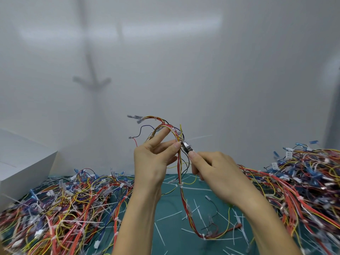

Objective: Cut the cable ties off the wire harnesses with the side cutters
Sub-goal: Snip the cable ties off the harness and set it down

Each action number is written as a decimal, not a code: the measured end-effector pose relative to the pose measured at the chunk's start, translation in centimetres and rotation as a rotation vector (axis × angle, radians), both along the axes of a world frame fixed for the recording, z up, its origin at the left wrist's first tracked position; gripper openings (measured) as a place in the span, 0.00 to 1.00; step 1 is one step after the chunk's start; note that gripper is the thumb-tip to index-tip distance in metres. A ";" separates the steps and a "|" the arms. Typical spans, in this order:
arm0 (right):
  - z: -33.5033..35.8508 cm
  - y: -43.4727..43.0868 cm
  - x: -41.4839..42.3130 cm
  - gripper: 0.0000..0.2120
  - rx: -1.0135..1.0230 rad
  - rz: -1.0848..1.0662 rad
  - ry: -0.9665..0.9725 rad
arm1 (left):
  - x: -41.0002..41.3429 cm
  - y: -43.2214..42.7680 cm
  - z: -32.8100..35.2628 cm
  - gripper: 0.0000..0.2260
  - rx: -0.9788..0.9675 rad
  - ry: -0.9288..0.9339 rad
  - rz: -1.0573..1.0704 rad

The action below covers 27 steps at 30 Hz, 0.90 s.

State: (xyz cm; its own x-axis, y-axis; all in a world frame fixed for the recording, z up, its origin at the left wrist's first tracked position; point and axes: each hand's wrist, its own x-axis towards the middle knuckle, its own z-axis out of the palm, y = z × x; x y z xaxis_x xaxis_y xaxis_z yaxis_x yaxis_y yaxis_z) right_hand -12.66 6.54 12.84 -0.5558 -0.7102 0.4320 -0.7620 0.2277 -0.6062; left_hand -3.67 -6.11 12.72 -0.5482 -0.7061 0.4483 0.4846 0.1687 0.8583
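Left hand [152, 159] pinches harness [181, 192], right hand [211, 168] grips side cutters [186, 146] at a tie [198, 138]; clipped ties [159, 232] litter surface [171, 208], tied piles [303, 190] seemingly left.

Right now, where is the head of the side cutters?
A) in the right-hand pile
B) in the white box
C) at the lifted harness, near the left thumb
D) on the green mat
C: the right hand holds the side cutters against the harness that the left hand pinches up.
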 end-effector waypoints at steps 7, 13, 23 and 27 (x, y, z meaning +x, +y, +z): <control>-0.1 0.0 0.0 0.27 -0.012 0.005 -0.049 | 0.0 -0.3 -0.1 0.21 -0.024 -0.009 -0.007; 0.0 0.0 0.1 0.28 -0.021 0.015 -0.088 | 0.1 -0.5 -0.1 0.19 -0.061 -0.022 -0.021; 0.1 0.0 0.1 0.28 0.006 0.041 -0.120 | 0.4 -0.8 0.0 0.19 -0.086 -0.046 -0.017; 0.1 0.0 0.1 0.28 0.015 0.056 -0.150 | 0.5 -1.0 -0.1 0.19 -0.105 -0.055 -0.021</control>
State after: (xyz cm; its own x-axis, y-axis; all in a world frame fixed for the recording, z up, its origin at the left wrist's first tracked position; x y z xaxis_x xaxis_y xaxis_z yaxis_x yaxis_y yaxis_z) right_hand -12.59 6.58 12.95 -0.5731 -0.7473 0.3363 -0.6748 0.1974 -0.7111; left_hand -3.14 -7.08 12.67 -0.5884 -0.6446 0.4882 0.4415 0.2497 0.8618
